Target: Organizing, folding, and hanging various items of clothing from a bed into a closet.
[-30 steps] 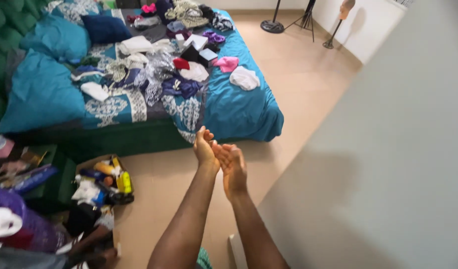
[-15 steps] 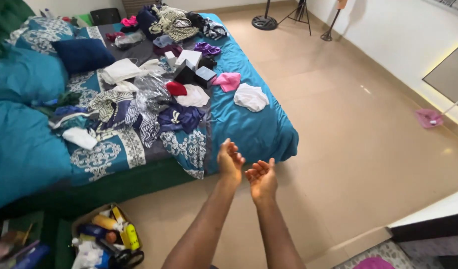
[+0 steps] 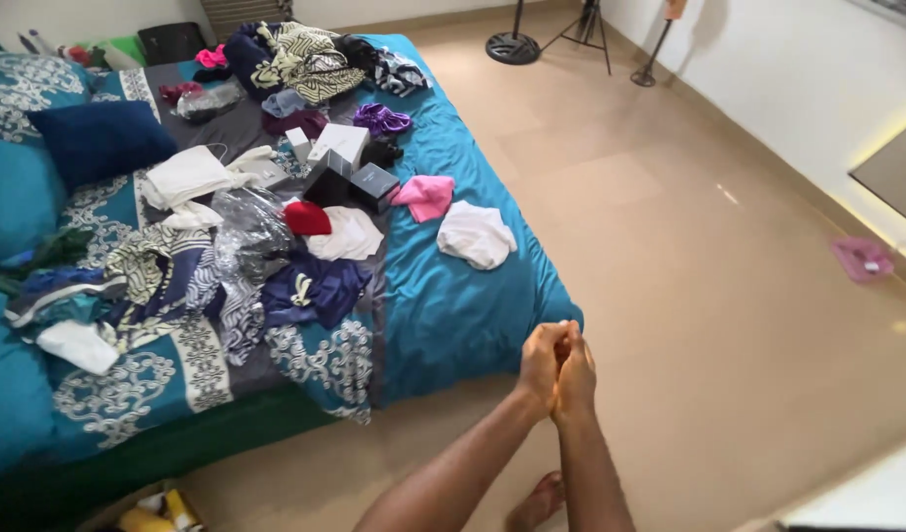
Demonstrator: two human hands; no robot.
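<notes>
Though seemingly empty, hands (image 3: 556, 366) beside bed (image 3: 453, 305).
</notes>
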